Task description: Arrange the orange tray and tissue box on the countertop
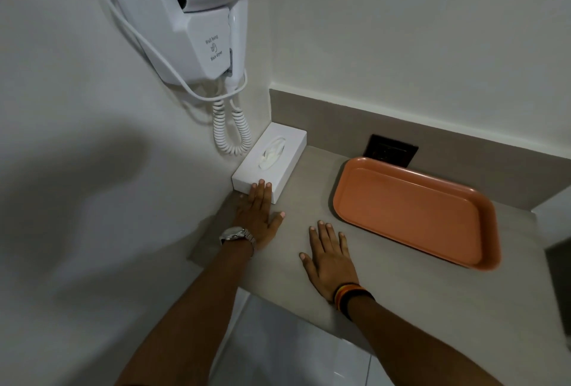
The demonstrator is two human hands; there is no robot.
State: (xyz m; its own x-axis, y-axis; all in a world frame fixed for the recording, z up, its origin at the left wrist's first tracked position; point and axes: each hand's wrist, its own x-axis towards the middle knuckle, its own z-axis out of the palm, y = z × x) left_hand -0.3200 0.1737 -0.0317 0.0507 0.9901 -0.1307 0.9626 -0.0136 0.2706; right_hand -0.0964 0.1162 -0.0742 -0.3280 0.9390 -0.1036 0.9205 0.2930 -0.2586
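A white tissue box (272, 157) lies in the back left corner of the grey countertop (309, 188), its long side along the left wall. An empty orange tray (411, 209) rests flat on the right part of the counter, slightly skewed. My left hand (258, 215) lies flat with fingers extended, fingertips touching the near end of the tissue box. My right hand (329, 259) is spread flat on the counter, a little to the left of the tray and apart from it. Neither hand holds anything.
A white wall-hung hair dryer (191, 15) with a coiled cord (231, 129) hangs on the left wall above the tissue box. A black socket plate (391, 151) sits on the back ledge behind the tray. The counter's front edge drops to a tiled floor (278, 348).
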